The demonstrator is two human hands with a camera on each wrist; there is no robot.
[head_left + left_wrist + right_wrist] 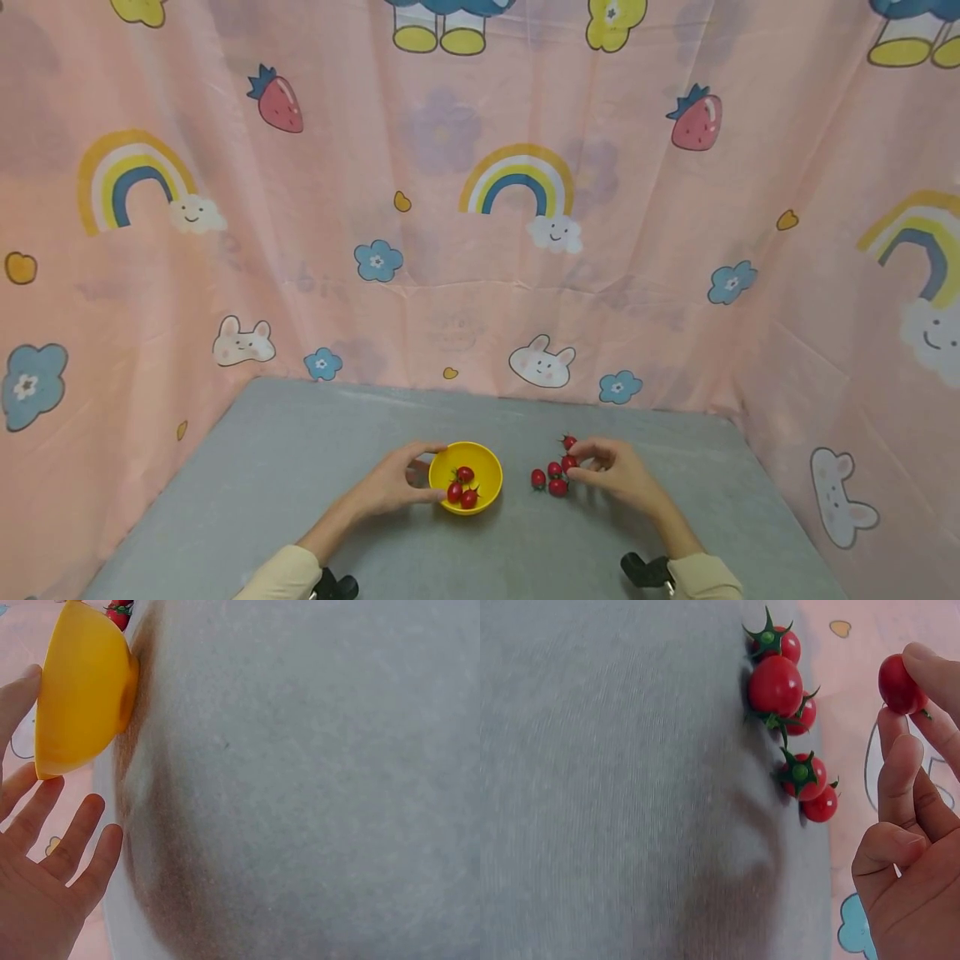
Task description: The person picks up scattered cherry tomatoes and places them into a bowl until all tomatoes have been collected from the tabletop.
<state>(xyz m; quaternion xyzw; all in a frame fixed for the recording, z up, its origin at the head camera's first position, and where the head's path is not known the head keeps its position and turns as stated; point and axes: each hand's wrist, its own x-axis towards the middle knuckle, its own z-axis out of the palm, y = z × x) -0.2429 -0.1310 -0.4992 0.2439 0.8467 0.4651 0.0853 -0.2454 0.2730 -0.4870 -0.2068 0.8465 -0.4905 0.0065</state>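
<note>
A yellow bowl (489,493) sits on the table with three red cherry tomatoes (468,499) inside. My left hand (390,481) holds its left side, thumb and fingertips at the rim; in the left wrist view the other fingers spread loosely beside the bowl (86,694). My right hand (618,475) pinches one cherry tomato (900,684) between thumb and fingertips, raised off the table in the right wrist view. Several more cherry tomatoes (775,686) with green stems lie in a loose cluster just left of that hand.
The grey table (315,433) has a pink patterned curtain (450,317) behind it and at both sides. Black straps or mounts (647,571) sit at both wrists. The tomato cluster lies to the right of the bowl.
</note>
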